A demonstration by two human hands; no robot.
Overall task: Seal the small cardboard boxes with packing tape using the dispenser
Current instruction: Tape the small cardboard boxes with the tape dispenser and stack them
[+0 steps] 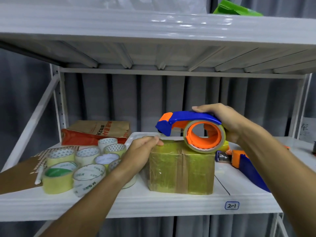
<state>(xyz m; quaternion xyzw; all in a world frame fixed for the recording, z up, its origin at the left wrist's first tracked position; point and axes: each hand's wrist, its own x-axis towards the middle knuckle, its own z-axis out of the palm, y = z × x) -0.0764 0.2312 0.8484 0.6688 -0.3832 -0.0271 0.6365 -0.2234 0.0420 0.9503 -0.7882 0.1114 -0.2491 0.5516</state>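
On box [181,168]: dispenser [189,127], right hand [222,120] gripping; tape seemingly attached.

I stand facing a white metal shelving unit [58,100] with punched upright posts and a slanted brace on its left side. Its glossy white upper shelf board [153,29] catches bright glare from overhead light, and ribbed struts run beneath that board. The white lower shelf board [153,204] carries a small handwritten label reading "2-1" [231,205] on its front edge. Behind the unit hangs a grey pleated curtain [136,103], which shows again below the lower board. Above the upper board, towards its right end, sits a crumpled green package [234,8].
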